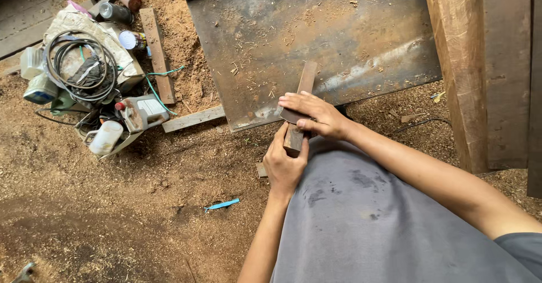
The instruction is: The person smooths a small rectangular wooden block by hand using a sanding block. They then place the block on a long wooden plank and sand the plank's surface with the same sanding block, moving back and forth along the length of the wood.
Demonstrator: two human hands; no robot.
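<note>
Wood strip point(300, 105) sits in my left grip point(284, 164), its far end on the metal sheet's point(339, 29) near edge; my right grip point(313, 113) pinches a dark block point(292, 116) against it. Crate point(107, 143) at the sawdust floor's point(113, 204) left holds bottles point(106, 138) and coiled cable point(79, 65).

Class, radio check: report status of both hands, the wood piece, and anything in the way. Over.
Left hand grips near end of wooden strip. Right hand presses dark sanding pad onto strip. Strip's far end rests on metal sheet. Nothing blocking.

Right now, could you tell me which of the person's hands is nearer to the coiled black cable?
Left. The left hand grips the wooden strip's near end, on the coiled cable's side; the right hand lies farther across.
</note>
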